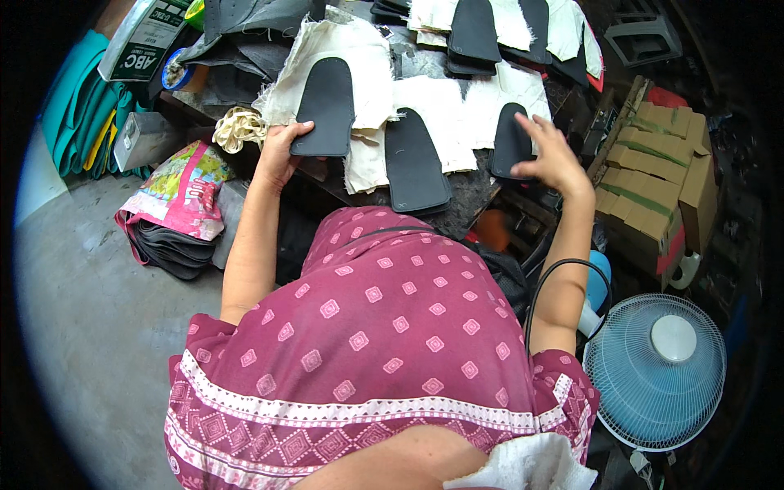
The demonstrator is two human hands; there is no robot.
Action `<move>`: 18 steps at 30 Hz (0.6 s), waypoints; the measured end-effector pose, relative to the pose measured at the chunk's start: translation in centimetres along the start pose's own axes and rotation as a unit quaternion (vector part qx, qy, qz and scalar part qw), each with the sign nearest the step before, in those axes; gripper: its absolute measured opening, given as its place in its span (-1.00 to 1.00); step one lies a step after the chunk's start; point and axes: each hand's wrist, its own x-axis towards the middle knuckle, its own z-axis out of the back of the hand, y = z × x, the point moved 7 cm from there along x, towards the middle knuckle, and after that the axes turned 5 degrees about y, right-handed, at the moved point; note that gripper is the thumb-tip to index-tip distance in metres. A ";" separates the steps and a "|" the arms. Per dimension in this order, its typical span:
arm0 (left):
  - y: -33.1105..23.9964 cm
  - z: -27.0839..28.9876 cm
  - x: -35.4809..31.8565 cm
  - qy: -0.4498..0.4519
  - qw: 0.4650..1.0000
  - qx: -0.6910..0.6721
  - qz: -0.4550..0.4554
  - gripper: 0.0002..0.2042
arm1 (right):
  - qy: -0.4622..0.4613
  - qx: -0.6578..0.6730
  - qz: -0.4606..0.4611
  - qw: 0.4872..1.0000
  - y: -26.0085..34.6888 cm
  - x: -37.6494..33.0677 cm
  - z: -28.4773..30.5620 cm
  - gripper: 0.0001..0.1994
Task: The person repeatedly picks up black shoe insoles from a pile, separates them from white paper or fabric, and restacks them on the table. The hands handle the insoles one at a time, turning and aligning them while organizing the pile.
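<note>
My left hand [283,153] grips the lower left edge of a black tongue-shaped piece [327,106], thumb on top. That piece lies on frayed white cloth [369,94]. Beside it, on the table's near edge, a second black piece [415,167] rests over another white cloth [445,122]. My right hand [554,155] hovers with fingers spread over a smaller black piece [510,143] at the right, which also has white cloth [490,114] behind it. Whether its fingertips touch that piece I cannot tell.
More black pieces [474,33] with white cloth are stacked at the back. A coil of cream strips [239,129] sits left of my left hand. Beyond my right arm are cardboard pieces [653,155] and a blue fan [657,376]. A pink bag [184,192] stands on the left.
</note>
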 end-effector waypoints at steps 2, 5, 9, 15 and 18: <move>0.1 0.2 -0.1 -0.015 1.000 -0.001 0.000 -0.75 | 0.016 -0.052 -0.025 0.998 1.7 -0.7 -2.5 0.14; 0.1 0.1 0.0 -0.001 1.000 0.011 0.003 -0.75 | -0.032 -0.066 -0.004 0.997 2.3 -1.3 -2.8 -0.04; 0.1 0.0 0.1 0.004 1.000 0.013 -0.006 -0.76 | -0.045 0.333 0.002 0.942 -1.6 -2.3 -0.8 -0.65; 0.2 0.1 0.0 -0.002 1.000 0.025 -0.007 -0.75 | -0.329 0.316 0.020 0.889 -2.9 -4.3 3.7 -0.75; 0.2 0.0 0.1 0.003 1.000 0.022 -0.007 -0.75 | -0.353 0.261 0.011 0.898 -1.6 -4.8 3.7 -0.75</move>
